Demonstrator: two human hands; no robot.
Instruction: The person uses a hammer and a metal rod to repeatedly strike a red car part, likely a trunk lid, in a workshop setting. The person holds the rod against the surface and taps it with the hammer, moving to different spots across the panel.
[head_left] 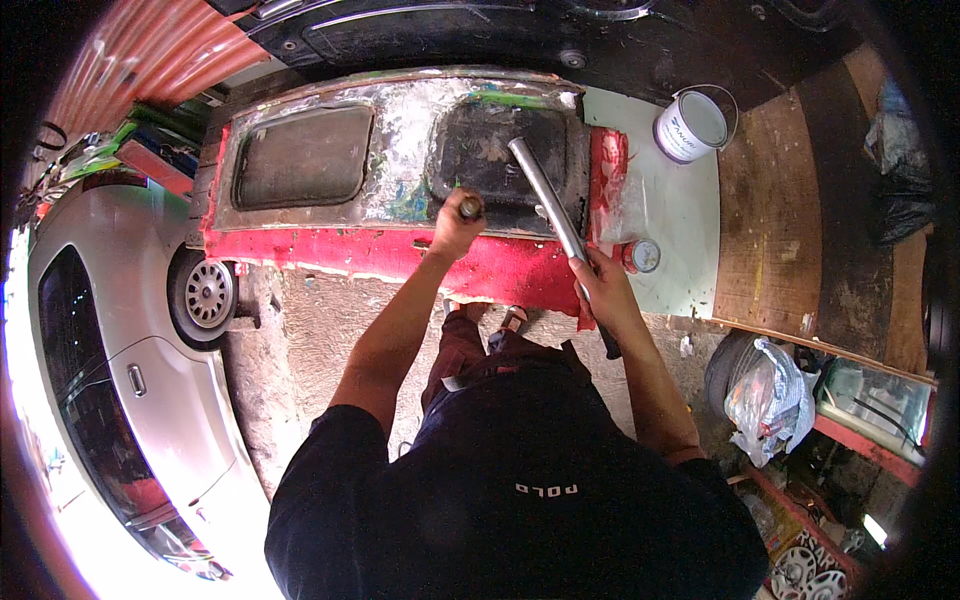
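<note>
My right hand [608, 290] is closed round the lower part of a long silver metal tube [545, 195], which has a dark end below the hand and slants up over the panel. My left hand [458, 230] grips a short object with a round brownish end [471, 208]; its kind I cannot make out. Both hands are above the near edge of a worn vehicle panel [395, 150], patched white, green and blue, with two dark rounded-rectangle sections. Under the panel, red cloth [370, 250] hangs over the table's front edge.
Right of the panel stand a white lidded pail [690, 127] with a wire handle and a small red tin [641, 256]. A silver car [150, 340] is parked at left. A wooden board [768, 210] lies at right, above a plastic bag [768, 400] and a tyre [728, 372].
</note>
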